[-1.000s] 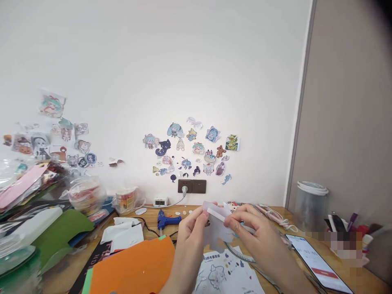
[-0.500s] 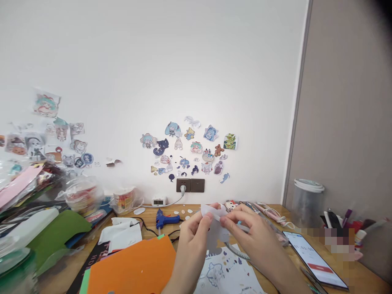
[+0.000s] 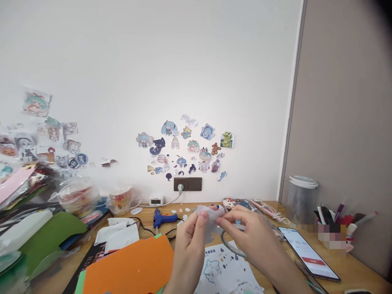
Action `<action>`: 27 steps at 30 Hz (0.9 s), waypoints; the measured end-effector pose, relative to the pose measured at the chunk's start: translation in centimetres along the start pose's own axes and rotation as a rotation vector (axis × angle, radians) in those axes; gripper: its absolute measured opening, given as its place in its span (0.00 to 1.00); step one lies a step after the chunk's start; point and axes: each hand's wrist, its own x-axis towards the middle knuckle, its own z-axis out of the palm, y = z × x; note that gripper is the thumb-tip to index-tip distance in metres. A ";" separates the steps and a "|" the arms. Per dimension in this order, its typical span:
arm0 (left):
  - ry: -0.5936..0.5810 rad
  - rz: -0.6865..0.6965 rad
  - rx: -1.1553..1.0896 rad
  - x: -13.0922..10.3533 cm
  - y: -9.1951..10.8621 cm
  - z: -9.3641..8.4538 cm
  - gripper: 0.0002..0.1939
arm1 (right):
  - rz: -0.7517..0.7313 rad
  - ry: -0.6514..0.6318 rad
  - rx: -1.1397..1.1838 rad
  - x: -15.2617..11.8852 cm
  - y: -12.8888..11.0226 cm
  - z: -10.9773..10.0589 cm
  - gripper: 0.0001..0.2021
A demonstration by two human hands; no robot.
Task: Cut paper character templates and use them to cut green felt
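Note:
A thin, translucent white sheet [image 3: 211, 234] hangs between my hands above the desk. My left hand [image 3: 190, 243] pinches its upper part between thumb and fingers. My right hand [image 3: 252, 237] is closed in a pinch at the sheet's right edge, its thumb and forefinger tips together. A small dark blue spot shows near the sheet's top, too small to name. Below my hands lies a white printed paper [image 3: 225, 265] with a cartoon outline and many small coloured shapes. Part of a grey, curved strip with markings [image 3: 232, 248] shows behind my right hand.
Orange card [image 3: 128, 265] lies at front left, with a blue glue gun [image 3: 163, 219] behind it. White cloth-like pieces [image 3: 119, 233] lie to its left. At right are a phone [image 3: 309, 253], a lidded tub [image 3: 303, 200] and pens [image 3: 337, 216]. Cutouts [image 3: 192, 146] cover the wall.
The view has shifted slightly to the right. The sheet has tilted in my hands, and the dark blue spot at its top now shows. My right hand's fingers have shifted a little along its edge.

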 end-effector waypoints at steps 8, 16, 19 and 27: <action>-0.045 0.000 0.057 0.3 -0.2 -0.1 0.19 | -0.001 0.023 -0.030 -0.1 -0.1 -0.3 0.13; -0.015 -0.062 0.058 -0.1 0.3 -0.1 0.20 | -0.016 0.070 -0.046 -0.1 0.2 -0.4 0.12; 0.011 -0.087 0.026 0.0 0.5 -0.1 0.21 | -0.015 0.057 -0.020 -0.1 0.2 -0.6 0.11; 0.094 -0.204 -0.004 0.5 0.8 0.2 0.21 | -0.047 0.037 -0.019 -0.1 0.3 -0.7 0.10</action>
